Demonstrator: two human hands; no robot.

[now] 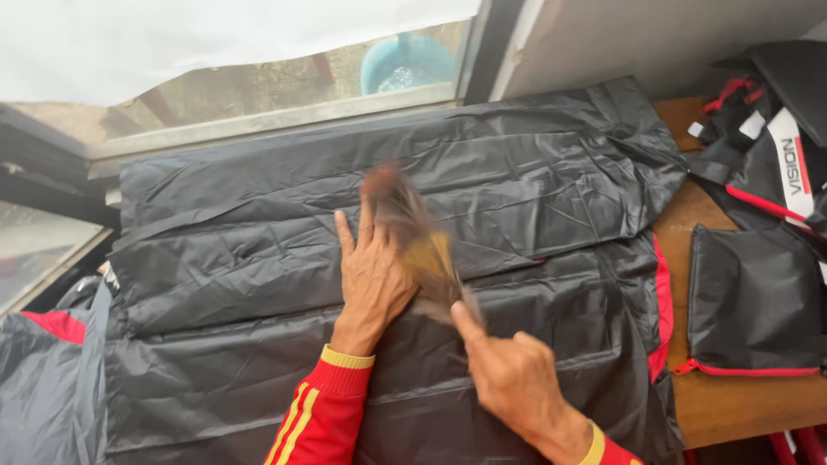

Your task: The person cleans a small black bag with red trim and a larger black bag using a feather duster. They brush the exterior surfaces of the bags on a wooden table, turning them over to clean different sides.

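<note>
We have one head-worn view, looking steeply down and close over our hands (431,319) on the table (732,405), window (258,86) beyond them.

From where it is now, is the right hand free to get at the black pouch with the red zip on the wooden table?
Probably yes. The right hand rests on the black garment, its grip blurred, and the pouch lies to its right on the table with nothing between them.

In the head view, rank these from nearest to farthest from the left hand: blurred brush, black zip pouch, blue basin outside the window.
From the left hand:
1. Blurred brush, right beside it on the black fabric.
2. Blue basin, straight ahead beyond the window.
3. Black zip pouch, far right on the wooden table.
</note>
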